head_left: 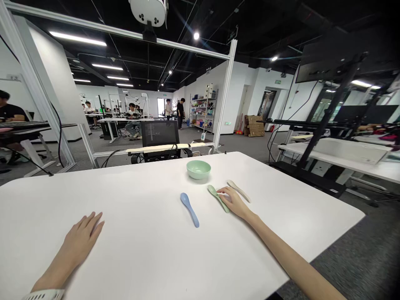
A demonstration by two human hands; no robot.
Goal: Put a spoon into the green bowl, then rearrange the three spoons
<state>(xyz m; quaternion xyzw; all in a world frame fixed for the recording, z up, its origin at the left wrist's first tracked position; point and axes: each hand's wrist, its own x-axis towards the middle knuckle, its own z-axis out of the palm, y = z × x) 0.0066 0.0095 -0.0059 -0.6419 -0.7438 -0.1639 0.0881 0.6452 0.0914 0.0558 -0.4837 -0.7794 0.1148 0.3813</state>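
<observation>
A white table point(140, 200) fills the lower part of the head view. On it stand a pale green bowl point(198, 169) and a blue plastic spoon point(189, 209), lying apart from each other. My right hand point(235, 203) lies palm down across the handle of a sage green spoon point(215, 193), its fingertips near the spoon's head. Just beyond those fingers is a beige spoon point(239, 191). My left hand point(81, 235) rests flat on the bare tabletop at the left, touching nothing but the table, with a white band on its wrist.
Behind the table stand a metal frame point(225, 96) and a black office chair point(160, 135). A white bench point(337, 156) and a black stand are at the right. Several people sit at desks in the distance, near a shelving unit point(203, 110).
</observation>
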